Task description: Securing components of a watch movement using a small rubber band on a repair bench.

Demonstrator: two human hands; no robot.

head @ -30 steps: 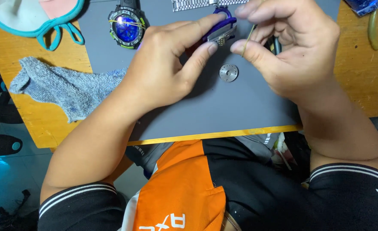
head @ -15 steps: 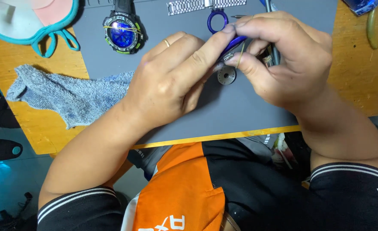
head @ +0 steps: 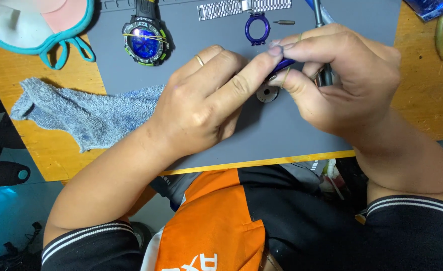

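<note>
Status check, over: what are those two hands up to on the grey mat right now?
Left hand and right hand both pinching a small blue part. Round metal disc on grey mat just beneath. Blue-faced watch, blue ring lie apart.

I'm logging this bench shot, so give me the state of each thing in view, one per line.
left hand: pinching a small blue part
right hand: gripping the same blue part
round metal disc: flat on the grey mat
blue-faced watch: face up
metal bracelet: detached, stretched out
blue ring: lying loose
grey sock: crumpled

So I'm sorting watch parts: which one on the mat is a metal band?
The silver link band at the mat's top edge; the purple ring below it is a round bezel.
</note>
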